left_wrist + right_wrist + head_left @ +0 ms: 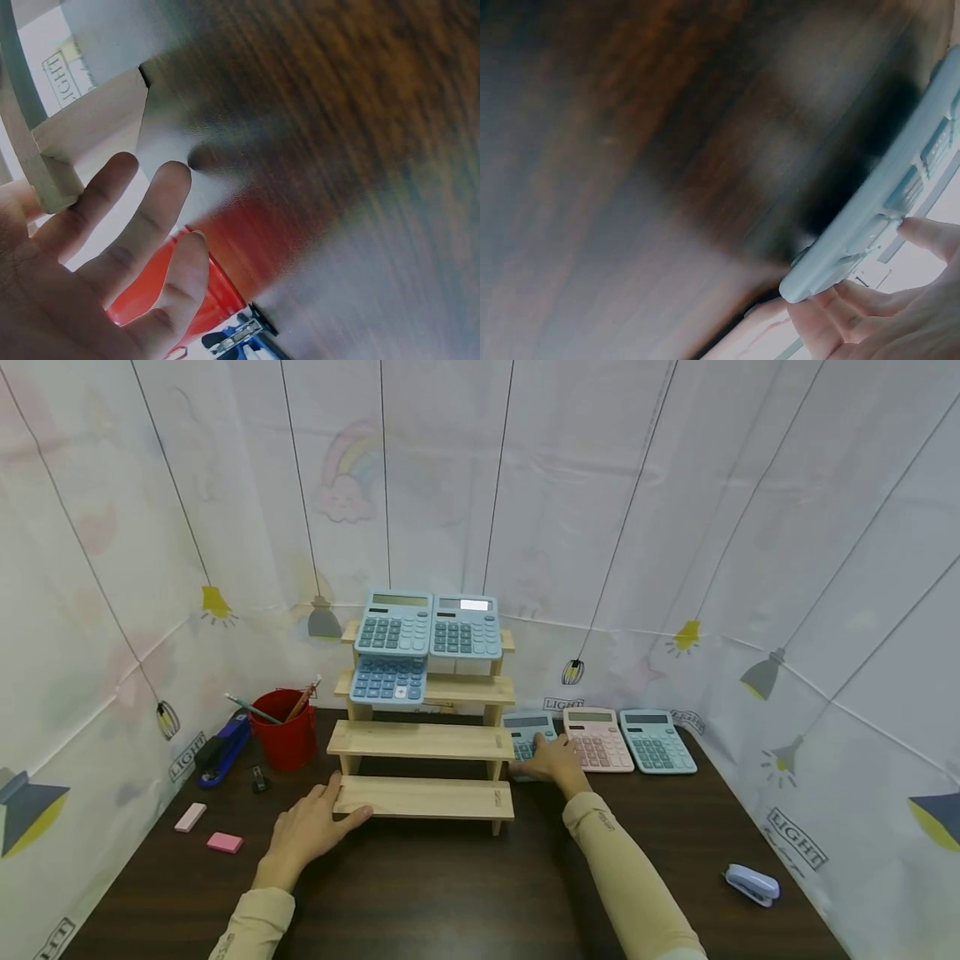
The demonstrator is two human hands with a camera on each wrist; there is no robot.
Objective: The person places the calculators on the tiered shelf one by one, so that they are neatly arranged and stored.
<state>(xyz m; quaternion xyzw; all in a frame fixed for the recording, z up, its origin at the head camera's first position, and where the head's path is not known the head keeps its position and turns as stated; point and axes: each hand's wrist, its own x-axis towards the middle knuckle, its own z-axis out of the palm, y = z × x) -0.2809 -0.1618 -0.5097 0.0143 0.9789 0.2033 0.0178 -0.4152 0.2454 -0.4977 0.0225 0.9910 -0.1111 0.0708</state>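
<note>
A stepped wooden display rack [420, 739] stands mid-table. My left hand [311, 827] rests at the left end of its lowest board, thumb along the front edge, fingers extended beside the end. In the left wrist view the fingers [135, 232] are spread and fairly straight. My right hand [553, 762] grips a blue calculator [528, 723] just right of the rack. In the right wrist view this calculator [877, 202] has an edge raised over the table, the thumb on its key side and other fingers at its edge. The hand covers part of its keys.
Two blue calculators fill the top step [427, 625]; another [388, 681] sits below. Right of my right hand lie a pink calculator [597, 739] and a blue one [657, 742]. A red bucket [285, 739], blue stapler [223, 750], erasers [225, 842] and small stapler [752, 884] stand around.
</note>
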